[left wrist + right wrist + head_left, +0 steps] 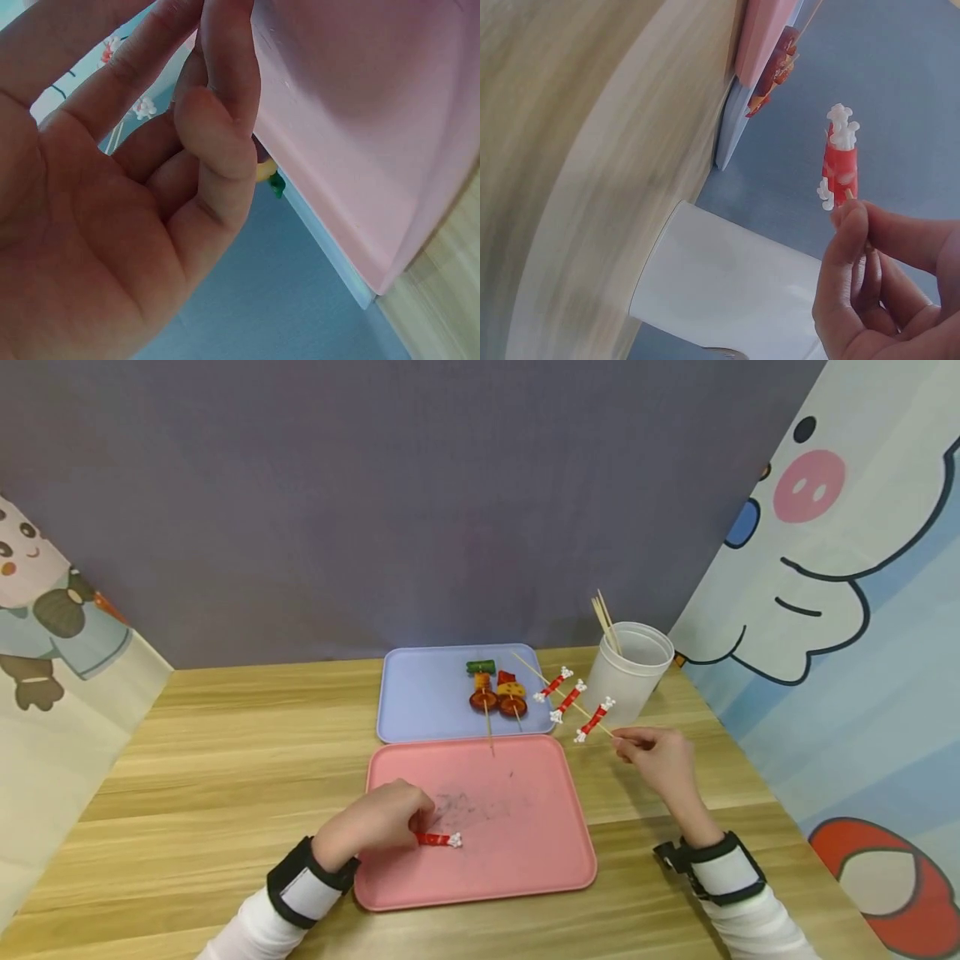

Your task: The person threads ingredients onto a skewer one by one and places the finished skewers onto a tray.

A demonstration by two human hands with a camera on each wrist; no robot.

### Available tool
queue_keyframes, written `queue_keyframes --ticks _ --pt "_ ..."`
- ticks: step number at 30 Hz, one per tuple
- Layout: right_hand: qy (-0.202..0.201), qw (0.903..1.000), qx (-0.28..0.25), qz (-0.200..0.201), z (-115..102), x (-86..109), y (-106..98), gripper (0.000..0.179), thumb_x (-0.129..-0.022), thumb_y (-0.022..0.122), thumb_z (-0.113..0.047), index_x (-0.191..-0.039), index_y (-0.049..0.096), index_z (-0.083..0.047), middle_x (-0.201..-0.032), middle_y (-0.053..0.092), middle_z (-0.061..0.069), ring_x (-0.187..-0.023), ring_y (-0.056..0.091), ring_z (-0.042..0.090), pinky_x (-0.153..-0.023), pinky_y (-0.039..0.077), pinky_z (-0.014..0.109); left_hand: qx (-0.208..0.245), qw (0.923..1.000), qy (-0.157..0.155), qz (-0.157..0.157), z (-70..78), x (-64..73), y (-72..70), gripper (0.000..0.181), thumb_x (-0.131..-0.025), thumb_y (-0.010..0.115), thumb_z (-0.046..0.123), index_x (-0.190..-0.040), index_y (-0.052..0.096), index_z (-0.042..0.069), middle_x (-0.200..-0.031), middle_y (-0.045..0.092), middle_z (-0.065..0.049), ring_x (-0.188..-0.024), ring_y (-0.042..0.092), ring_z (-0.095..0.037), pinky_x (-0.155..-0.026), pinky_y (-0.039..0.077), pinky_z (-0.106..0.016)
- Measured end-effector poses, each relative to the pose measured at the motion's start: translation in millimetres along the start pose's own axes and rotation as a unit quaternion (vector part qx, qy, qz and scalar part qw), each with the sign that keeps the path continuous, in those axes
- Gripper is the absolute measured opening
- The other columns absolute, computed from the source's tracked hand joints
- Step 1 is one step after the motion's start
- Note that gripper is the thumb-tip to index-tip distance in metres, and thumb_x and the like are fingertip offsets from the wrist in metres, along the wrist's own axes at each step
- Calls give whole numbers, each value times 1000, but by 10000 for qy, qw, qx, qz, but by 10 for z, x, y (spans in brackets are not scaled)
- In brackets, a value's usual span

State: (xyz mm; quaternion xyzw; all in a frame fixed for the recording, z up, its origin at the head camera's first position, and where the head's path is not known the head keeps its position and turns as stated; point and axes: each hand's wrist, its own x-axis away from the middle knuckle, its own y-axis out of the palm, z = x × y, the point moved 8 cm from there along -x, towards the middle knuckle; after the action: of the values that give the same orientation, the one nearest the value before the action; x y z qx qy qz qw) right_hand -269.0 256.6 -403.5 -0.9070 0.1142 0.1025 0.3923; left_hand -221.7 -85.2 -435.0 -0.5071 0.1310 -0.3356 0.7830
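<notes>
My right hand [660,760] pinches the lower end of a bamboo skewer [531,667]. Threaded crosswise on it are three red toy meat pieces [842,161] with white knobbed bone ends, and it tilts up to the left over the table. Over the pink tray [525,868], my left hand [390,814] pinches one end of another red toy bone piece [435,840], whose white far end points right. In the left wrist view, the fingers [225,75] of that hand are bent and the piece itself is hidden.
Behind the pink tray lies a blue tray [420,693] with two finished toy food skewers [483,699], one stick reaching over the pink tray. A white cup [626,681] holding several bare skewers [604,620] stands at the back right, near the grey wall [337,510].
</notes>
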Motion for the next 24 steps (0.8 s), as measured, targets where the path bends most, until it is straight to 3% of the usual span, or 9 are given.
queue_keyframes --ticks 18,24 --pt "-99 9999 -83 46 -31 -3 -8 13 -82 72 -11 -91 76 -3 -77 73 13 -54 57 -13 -48 45 14 6 9998 -129 163 20 -5 -54 22 -65 69 -6 -65 66 15 -61 55 8 -60 46 -8 -53 39 -22" --pt "-60 9995 -299 -86 -115 -21 37 14 -83 72 -12 -92 76 -3 -77 73 13 -55 59 -10 -50 47 15 213 9952 -417 854 -88 -97 -270 16 -68 71 1 -67 66 15 -65 56 6 -64 47 -9 -58 41 -25"
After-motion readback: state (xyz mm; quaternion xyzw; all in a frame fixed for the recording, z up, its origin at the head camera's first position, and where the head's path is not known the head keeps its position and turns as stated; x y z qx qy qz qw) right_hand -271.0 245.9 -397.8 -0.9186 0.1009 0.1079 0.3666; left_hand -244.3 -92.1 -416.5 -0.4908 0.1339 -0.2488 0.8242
